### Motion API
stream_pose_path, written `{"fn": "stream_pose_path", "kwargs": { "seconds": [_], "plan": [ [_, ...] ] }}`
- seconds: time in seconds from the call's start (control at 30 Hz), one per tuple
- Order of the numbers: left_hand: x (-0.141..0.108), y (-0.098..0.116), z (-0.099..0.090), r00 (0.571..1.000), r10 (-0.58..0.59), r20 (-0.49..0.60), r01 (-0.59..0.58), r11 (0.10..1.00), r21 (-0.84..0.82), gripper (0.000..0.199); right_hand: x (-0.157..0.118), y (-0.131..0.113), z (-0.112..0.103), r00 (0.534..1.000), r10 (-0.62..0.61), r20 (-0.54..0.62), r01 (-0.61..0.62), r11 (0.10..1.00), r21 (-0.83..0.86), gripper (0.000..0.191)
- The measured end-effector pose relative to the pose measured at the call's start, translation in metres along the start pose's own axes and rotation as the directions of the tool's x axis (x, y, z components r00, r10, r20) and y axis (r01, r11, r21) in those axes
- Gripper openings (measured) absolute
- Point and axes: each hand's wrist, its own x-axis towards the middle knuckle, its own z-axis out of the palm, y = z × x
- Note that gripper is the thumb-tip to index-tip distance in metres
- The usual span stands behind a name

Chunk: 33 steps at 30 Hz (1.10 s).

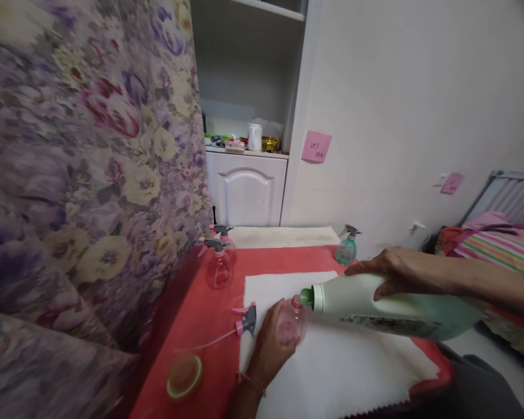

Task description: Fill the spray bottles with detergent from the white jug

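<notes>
Fingers wrapped round it, my left hand [273, 343] holds a clear pink bottle [293, 320] with no spray head on it, over the white cloth [340, 372]. My right hand [388, 270] grips a large pale green jug [357, 297] from above, tilted nearly flat. The jug's green spout [306, 297] is at the pink bottle's mouth; whether liquid flows cannot be made out. Left of my left hand lies a pink and grey spray head [246, 320] with its long tube. Near the lower left sits a round cap [184, 377] with a pale green rim.
Two pink spray bottles stand at the back left, the nearer one [220, 270] in front. A green spray bottle [346, 249] stands at the back right. The red tabletop cover [218, 326] borders a floral curtain [91, 174]. Behind are a white cabinet [246, 186] and a wall.
</notes>
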Motion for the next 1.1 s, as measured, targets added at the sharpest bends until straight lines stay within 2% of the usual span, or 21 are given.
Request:
{"fn": "stream_pose_path", "kwargs": {
  "seconds": [0.1, 0.5, 0.73, 0.97, 1.1],
  "plan": [
    [0.000, 0.000, 0.000, 1.000, -0.004, 0.013, 0.004, 1.000, 0.000, 0.073, 0.000, 0.000, -0.003, 0.994, -0.020, 0.106, 0.023, 0.999, -0.031, 0.053],
    [0.000, 0.001, -0.001, 1.000, 0.013, 0.020, -0.014, 0.999, 0.050, 0.073, 0.001, -0.018, -0.012, 0.994, -0.022, 0.111, 0.023, 1.000, -0.012, 0.046],
    [0.001, 0.005, -0.001, 0.999, 0.012, 0.031, -0.014, 0.998, 0.068, 0.071, 0.001, -0.021, -0.014, 0.990, -0.004, 0.138, 0.020, 0.994, -0.111, 0.048],
    [0.000, 0.003, -0.001, 1.000, 0.019, 0.023, -0.020, 0.999, 0.035, 0.072, -0.001, -0.033, -0.018, 0.989, 0.031, 0.144, -0.013, 0.992, -0.124, 0.046],
    [-0.001, -0.001, 0.001, 1.000, 0.013, 0.024, -0.013, 1.000, -0.024, 0.074, 0.000, -0.028, -0.016, 0.991, 0.018, 0.135, 0.000, 0.991, -0.132, 0.049]
  ]
}}
